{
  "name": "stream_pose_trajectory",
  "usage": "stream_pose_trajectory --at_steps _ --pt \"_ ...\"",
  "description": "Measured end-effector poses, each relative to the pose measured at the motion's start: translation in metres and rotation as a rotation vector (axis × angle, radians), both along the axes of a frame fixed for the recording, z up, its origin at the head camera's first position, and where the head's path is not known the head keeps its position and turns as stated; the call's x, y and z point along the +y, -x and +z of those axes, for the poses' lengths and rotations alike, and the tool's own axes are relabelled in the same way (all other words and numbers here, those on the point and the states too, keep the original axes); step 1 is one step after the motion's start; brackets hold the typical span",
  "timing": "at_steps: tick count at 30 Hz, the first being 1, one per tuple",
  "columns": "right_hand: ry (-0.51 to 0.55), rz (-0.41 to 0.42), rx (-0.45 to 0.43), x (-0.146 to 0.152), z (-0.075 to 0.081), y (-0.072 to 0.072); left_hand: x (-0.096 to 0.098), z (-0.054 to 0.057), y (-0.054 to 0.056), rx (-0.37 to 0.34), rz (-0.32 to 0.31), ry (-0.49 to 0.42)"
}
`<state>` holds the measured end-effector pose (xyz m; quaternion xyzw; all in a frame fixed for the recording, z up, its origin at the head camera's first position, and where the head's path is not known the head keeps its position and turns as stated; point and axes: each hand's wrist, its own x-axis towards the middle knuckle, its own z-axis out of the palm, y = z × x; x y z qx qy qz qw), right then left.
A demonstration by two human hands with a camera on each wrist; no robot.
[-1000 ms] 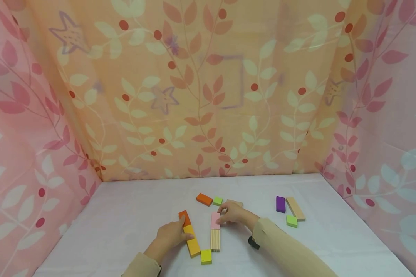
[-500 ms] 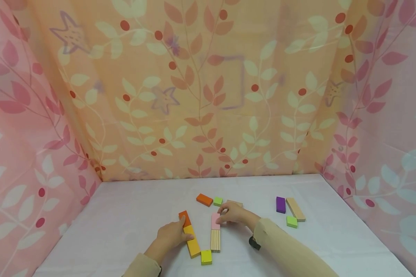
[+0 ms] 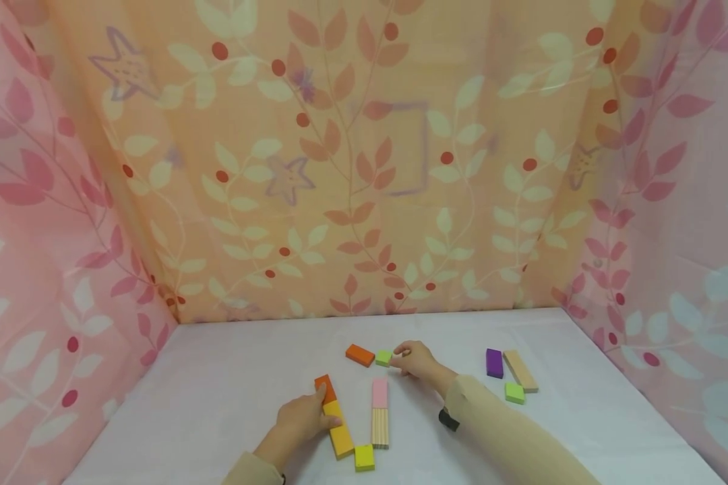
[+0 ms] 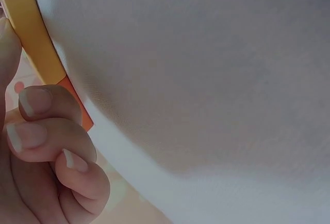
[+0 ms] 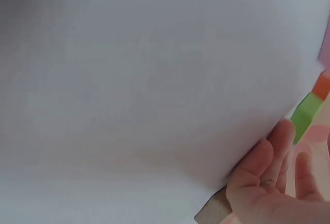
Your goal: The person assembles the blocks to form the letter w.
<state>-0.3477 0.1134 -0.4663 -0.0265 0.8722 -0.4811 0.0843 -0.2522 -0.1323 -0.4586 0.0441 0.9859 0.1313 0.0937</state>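
Observation:
In the head view, my left hand (image 3: 303,419) is at a slanted row of blocks, its fingers and thumb against the orange block (image 3: 325,385) and the yellow-orange blocks (image 3: 342,442). The left wrist view shows curled fingers beside the orange block (image 4: 77,100). My right hand (image 3: 421,365) is just right of a light green block (image 3: 383,358). Beneath its fingers, one end of a plain wooden block (image 5: 214,208) shows in the right wrist view; the hand covers the rest and appears to grip it. The green block (image 5: 307,113) is close to the fingertips.
A pink block (image 3: 379,393) and a striped block (image 3: 379,428) form a straight row, with a yellow block (image 3: 365,458) below. An orange block (image 3: 360,355) lies behind. At right are a purple block (image 3: 494,363), a wooden plank (image 3: 520,371) and a green block (image 3: 514,393).
My right hand has left the pink block's side and moved back to the wooden block, which it now covers in the head view. The left hand stays at its row. The head view has tilted slightly.

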Motion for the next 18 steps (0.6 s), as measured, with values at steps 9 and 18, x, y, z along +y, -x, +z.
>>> stream_pose_trajectory --at_steps 9,18 --pt "-0.123 -0.026 0.044 0.001 -0.002 0.018 0.003 0.002 -0.002 0.007 0.001 -0.005" --pt "-0.203 0.028 0.069 -0.008 -0.003 0.021 0.002 0.002 -0.003 0.022 0.001 0.011"
